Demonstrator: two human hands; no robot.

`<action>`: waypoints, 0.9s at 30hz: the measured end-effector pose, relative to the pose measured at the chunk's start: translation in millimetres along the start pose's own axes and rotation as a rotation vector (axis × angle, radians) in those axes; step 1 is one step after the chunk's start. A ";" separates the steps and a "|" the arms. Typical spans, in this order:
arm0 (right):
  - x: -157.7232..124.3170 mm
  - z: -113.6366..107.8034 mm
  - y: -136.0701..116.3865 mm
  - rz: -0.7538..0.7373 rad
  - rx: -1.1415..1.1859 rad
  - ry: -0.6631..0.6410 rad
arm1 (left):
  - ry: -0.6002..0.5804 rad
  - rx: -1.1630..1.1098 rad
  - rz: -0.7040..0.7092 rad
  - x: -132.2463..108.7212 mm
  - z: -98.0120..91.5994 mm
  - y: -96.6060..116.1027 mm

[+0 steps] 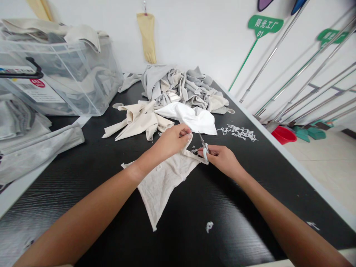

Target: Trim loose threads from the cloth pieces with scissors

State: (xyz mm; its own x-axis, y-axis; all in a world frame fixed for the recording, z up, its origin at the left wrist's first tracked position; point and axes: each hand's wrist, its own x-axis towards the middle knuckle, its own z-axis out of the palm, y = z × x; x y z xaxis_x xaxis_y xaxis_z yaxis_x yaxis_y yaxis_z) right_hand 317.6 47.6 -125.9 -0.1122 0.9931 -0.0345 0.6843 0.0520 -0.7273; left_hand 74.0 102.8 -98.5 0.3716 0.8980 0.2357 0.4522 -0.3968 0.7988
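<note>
A pale grey cloth piece (pixel 162 185) lies on the black table (pixel 111 222) in front of me. My left hand (pixel 174 140) is closed, pinching the upper edge of that cloth. My right hand (pixel 222 158) is closed around small thread snips (pixel 204 145), whose blades point at the cloth's edge right beside my left fingers. A few white thread scraps lie under the blades.
A pile of grey and cream cloths (pixel 180 87) sits at the back, with a white cloth (pixel 194 118) and cream pieces (pixel 139 120) nearer. White thread clippings (pixel 239 132) lie right. A clear plastic bin (pixel 58 76) stands left. The table's right edge drops to the floor, where a red basin (pixel 283 134) sits.
</note>
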 end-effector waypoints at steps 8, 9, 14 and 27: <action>-1.7 -3.2 -7.6 0.115 0.379 -0.244 | 0.149 -0.007 -0.089 0.8 -23.0 15.9; -2.2 -3.6 -8.4 0.118 0.382 -0.256 | 0.159 -0.013 -0.105 0.1 -24.8 18.8; -3.3 -2.8 -11.2 0.017 0.362 -0.276 | 0.159 -0.128 -0.171 -2.4 -28.7 33.4; -2.2 -25.5 -13.9 0.014 0.159 0.049 | 0.180 -0.196 -0.176 -5.3 -61.6 48.8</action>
State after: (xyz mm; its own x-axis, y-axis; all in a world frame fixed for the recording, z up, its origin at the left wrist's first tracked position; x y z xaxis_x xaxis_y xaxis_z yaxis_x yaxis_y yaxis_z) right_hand 326.7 47.3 -98.3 -0.0653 0.9978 -0.0145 0.5621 0.0248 -0.8267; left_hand 44.2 90.4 -26.7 0.1446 0.9758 0.1642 0.3252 -0.2035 0.9235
